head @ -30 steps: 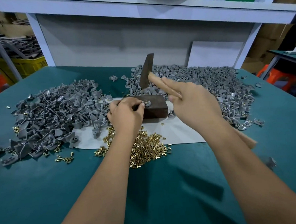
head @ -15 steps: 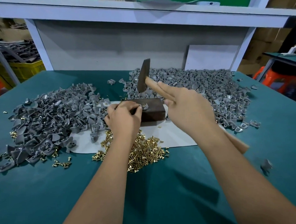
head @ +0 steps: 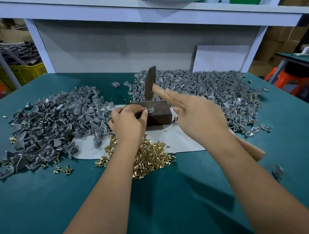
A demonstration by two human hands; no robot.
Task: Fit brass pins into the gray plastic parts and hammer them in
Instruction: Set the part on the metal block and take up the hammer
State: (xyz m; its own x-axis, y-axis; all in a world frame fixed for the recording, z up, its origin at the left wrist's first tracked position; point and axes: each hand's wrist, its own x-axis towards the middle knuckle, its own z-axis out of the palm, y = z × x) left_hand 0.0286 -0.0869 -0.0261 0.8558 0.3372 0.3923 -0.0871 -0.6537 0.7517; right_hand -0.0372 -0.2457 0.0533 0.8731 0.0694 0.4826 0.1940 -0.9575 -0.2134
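Head view showed a small gray plastic part (head: 150, 110) on top of a dark block (head: 158, 116), pinched at its near edge by the left hand (head: 128, 124). The right hand (head: 196, 116) gripped a wooden-handled hammer (head: 150, 85), two fingers laid straight along the handle, its head just above the part. Loose brass pins (head: 150, 160) lay under the left wrist. Gray parts were heaped left (head: 50, 124) and right (head: 210, 90) of both hands on the green counter (head: 48, 199).
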